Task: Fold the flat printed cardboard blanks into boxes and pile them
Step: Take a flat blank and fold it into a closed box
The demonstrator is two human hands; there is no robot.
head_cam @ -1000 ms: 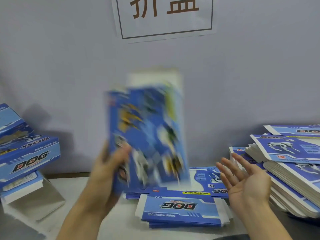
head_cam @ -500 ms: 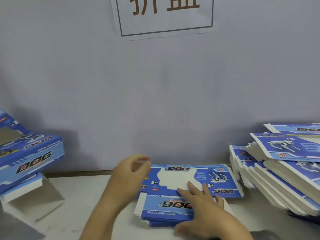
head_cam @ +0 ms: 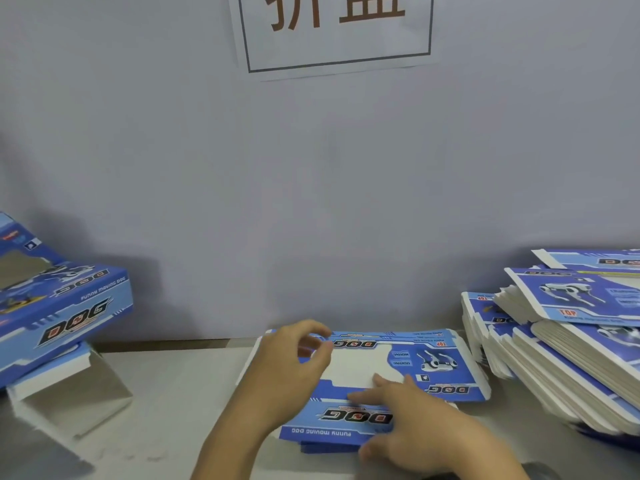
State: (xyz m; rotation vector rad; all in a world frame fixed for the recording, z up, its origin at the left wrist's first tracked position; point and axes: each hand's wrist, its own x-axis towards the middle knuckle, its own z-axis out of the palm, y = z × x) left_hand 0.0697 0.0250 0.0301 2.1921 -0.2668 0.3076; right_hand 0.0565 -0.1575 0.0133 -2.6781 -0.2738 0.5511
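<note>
A low stack of flat blue-and-white printed blanks point(head_cam: 446, 362) lies on the table in front of me, the top one showing "DOG" lettering and a robot dog. My left hand point(head_cam: 294, 368) is at the top blank's far left part, its fingers and thumb curled and pinching the edge. My right hand point(head_cam: 412, 420) lies on the near part of the same blank with straight fingers pressing down. Folded blue boxes point(head_cam: 69, 306) are piled at the left edge.
A tall, slanting stack of flat blanks point(head_cam: 571, 344) fills the right side. Under the folded boxes at the left sits a white open box point(head_cam: 72, 396). A grey wall with a paper sign point(head_cam: 339, 26) stands right behind the table point(head_cam: 180, 403).
One second ago my left hand held a blurred blue box up in the air and my right hand was open. Both hands have since come down onto the flat stack.
</note>
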